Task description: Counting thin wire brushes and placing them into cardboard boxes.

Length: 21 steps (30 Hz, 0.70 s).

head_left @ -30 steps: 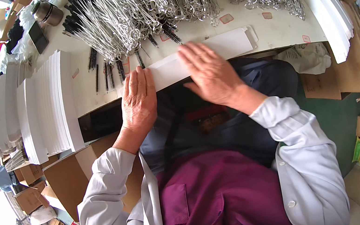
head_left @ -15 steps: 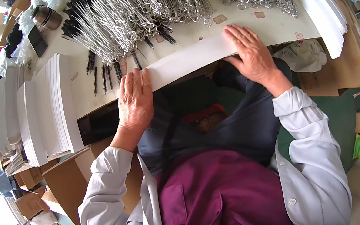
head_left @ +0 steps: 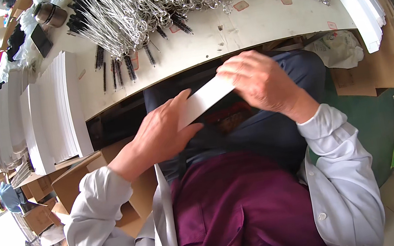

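Observation:
A long, narrow white cardboard box is slanted in the air over my lap, just off the table's near edge. At its lower left end, my left hand grips it between the thumb below and the fingers above. My right hand is wrapped over the upper right end, hiding that end from sight. Beyond my hands, a large heap of wire-handled brushes with looped ends lies on the table. Several black-bristled brush heads point toward me.
Stacks of similar white boxes stand at the left and lie at the right table end. A metal flask and a dark phone-like slab sit back left. Open brown cartons are below left; a white plastic bag hangs right.
Both hands have lifted the white box off the table edge and drawn it toward me. It was flat along the edge and is now tilted, with my hands gripping closer together.

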Each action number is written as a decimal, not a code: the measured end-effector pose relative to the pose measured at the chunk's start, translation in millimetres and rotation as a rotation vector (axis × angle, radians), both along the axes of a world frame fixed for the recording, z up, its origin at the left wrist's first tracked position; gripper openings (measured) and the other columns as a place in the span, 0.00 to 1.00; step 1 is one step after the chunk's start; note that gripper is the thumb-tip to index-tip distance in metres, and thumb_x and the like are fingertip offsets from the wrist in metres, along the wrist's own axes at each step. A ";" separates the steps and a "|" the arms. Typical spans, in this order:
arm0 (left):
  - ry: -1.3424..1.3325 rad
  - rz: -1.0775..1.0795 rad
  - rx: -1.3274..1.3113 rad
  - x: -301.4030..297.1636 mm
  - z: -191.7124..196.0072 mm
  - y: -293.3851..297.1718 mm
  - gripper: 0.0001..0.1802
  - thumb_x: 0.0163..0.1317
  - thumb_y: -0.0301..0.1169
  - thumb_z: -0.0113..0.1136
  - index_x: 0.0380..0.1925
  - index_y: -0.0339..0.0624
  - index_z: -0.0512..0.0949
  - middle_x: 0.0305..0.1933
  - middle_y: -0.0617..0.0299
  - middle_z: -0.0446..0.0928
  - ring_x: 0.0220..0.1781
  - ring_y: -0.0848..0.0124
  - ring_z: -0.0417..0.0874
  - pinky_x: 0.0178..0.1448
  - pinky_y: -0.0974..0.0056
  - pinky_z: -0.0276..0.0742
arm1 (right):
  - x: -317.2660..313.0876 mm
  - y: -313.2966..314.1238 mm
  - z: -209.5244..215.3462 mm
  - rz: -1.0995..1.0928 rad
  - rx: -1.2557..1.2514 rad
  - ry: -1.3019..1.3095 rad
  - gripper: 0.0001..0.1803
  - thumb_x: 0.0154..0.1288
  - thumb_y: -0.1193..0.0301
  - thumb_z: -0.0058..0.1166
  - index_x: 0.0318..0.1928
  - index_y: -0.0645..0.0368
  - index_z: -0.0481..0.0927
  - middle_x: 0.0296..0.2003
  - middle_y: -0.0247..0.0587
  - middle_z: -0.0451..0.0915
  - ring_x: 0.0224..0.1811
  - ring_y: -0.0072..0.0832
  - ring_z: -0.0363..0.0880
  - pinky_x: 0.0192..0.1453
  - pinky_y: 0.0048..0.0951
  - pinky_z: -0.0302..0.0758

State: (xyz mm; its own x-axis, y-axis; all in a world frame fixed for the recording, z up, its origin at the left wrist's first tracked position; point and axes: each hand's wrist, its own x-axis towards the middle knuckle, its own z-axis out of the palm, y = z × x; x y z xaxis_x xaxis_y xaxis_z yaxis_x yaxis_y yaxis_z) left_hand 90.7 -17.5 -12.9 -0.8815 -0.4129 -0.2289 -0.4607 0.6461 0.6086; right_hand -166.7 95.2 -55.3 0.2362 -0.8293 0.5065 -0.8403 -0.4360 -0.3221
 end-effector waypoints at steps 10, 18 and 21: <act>0.067 0.238 -0.066 -16.0 -51.0 7.4 0.33 0.51 0.36 0.79 0.54 0.36 0.75 0.43 0.45 0.83 0.46 0.46 0.87 0.49 0.51 0.83 | 35.8 22.2 -25.5 -0.323 -0.028 -0.297 0.26 0.57 0.73 0.73 0.57 0.62 0.82 0.48 0.46 0.81 0.50 0.44 0.82 0.54 0.41 0.80; 0.111 0.241 -0.119 -11.6 -69.3 24.5 0.34 0.51 0.36 0.80 0.55 0.35 0.74 0.44 0.47 0.83 0.45 0.47 0.88 0.47 0.52 0.85 | 73.0 28.1 -52.4 -0.311 0.054 -0.522 0.17 0.68 0.73 0.66 0.54 0.67 0.83 0.34 0.47 0.85 0.33 0.38 0.86 0.38 0.35 0.82; 0.132 0.237 -0.123 -14.3 -71.5 29.8 0.34 0.51 0.37 0.80 0.55 0.35 0.75 0.43 0.47 0.83 0.44 0.48 0.88 0.46 0.53 0.86 | 78.9 32.6 -54.6 -0.318 0.316 -0.955 0.15 0.72 0.70 0.64 0.51 0.70 0.83 0.31 0.48 0.86 0.32 0.31 0.86 0.37 0.31 0.81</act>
